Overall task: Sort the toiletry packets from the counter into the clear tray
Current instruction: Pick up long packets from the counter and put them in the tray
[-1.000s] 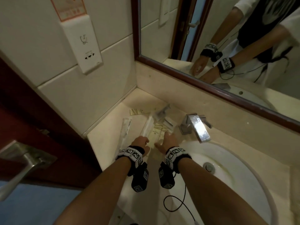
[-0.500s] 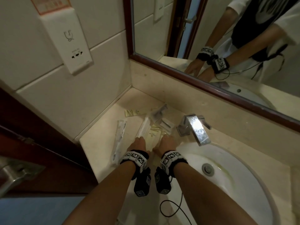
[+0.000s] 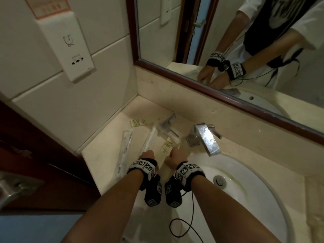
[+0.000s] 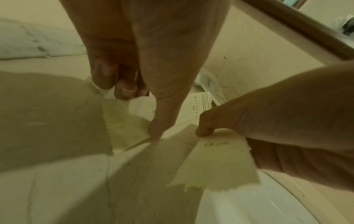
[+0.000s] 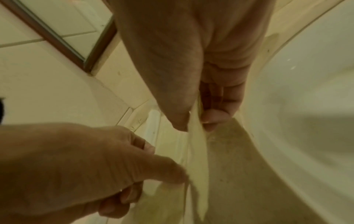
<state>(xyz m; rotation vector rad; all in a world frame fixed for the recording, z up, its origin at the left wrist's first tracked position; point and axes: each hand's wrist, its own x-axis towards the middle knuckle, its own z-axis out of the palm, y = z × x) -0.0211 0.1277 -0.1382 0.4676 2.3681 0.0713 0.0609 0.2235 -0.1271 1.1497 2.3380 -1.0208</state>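
Note:
A flat cream packet point(image 3: 165, 149) lies by the basin's edge, between my two hands. My right hand point(image 5: 193, 125) pinches one end of this cream packet point(image 5: 197, 153) between thumb and finger. My left hand point(image 4: 132, 94) has its fingers curled round a long white packet point(image 3: 149, 140), while its index finger presses the cream packet point(image 4: 214, 165). The clear tray point(image 3: 168, 124) stands just beyond, near the back wall, with packets in it. Another long clear-wrapped packet point(image 3: 125, 149) and a small striped cream packet point(image 3: 137, 122) lie on the counter to the left.
A chrome tap point(image 3: 206, 140) juts over the white basin point(image 3: 245, 199) right of my hands. The mirror point(image 3: 228, 50) runs along the back wall, and a dark wooden door frame point(image 3: 35, 146) borders the counter point(image 3: 105, 155) on the left.
The head view has shifted a little. Both hands have stayed close together at the cream packet by the basin's edge.

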